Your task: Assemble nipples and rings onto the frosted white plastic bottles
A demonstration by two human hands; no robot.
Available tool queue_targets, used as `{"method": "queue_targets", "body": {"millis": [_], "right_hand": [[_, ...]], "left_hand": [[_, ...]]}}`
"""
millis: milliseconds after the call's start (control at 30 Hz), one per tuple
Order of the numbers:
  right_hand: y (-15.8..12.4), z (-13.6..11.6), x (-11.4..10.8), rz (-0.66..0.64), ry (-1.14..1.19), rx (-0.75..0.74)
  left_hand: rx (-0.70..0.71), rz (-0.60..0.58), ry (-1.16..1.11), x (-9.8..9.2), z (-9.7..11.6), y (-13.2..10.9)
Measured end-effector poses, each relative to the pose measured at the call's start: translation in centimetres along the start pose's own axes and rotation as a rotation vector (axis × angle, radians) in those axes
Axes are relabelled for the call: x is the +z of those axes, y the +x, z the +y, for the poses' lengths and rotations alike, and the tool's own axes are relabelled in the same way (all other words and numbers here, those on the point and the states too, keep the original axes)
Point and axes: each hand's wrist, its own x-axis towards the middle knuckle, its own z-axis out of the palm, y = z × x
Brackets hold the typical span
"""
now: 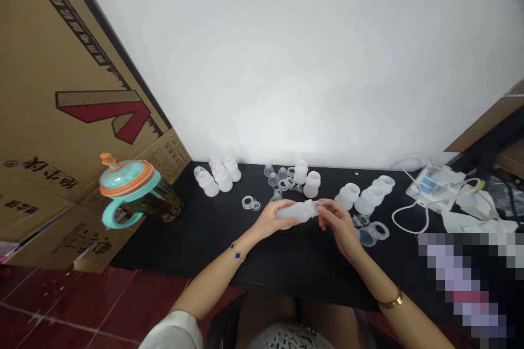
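My left hand (270, 219) is wrapped round a translucent white baby bottle (295, 211), which lies tilted on its side with its mouth to the right. The fingers of my right hand (336, 222) pinch together at the mouth, on a small clear piece (319, 204) mostly hidden by the fingertips. Just beyond my left hand are several clear bottle nipples (273, 179) and rings (283, 184). Two open white bottles (313, 184) stand behind the held one. Right of my right hand are several more open bottles (347, 195), with clear lids (367, 236) and a ring (380, 230) nearby.
Several bottles with nipples and clear caps (222, 176) stand at the back left. A ring (247, 202) lies on the black table (213, 234). A large teal-and-orange jug (141, 188) and cardboard box (82, 120) are at left. A white device with cables (436, 188) lies at right.
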Motion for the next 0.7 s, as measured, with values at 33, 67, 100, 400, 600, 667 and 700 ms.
{"method": "queue_targets", "body": {"millis": [33,67,100,400,600,667,700], "right_hand": [[0.0,0.01,-0.01,0.0,-0.003,-0.001],[-0.01,0.03,-0.01,0.0,-0.006,-0.002],[-0.01,0.04,-0.02,0.002,-0.007,-0.004],[0.0,0.02,0.04,0.02,-0.02,0.004],[0.02,-0.15,0.2,0.038,-0.037,0.015],[0.02,-0.19,0.23,0.046,-0.044,0.017],[0.03,-0.21,0.24,0.047,-0.047,0.018]], "left_hand": [[0.003,0.006,0.018,0.02,-0.05,-0.01],[0.006,0.015,0.035,0.04,-0.11,-0.02],[0.01,0.025,0.052,0.05,-0.18,-0.03],[0.088,0.102,0.157,0.27,-0.3,-0.32],[0.182,0.158,0.285,0.48,-0.29,-0.54],[0.209,0.182,0.328,0.53,-0.35,-0.59],[0.223,0.194,0.351,0.56,-0.38,-0.61]]}}
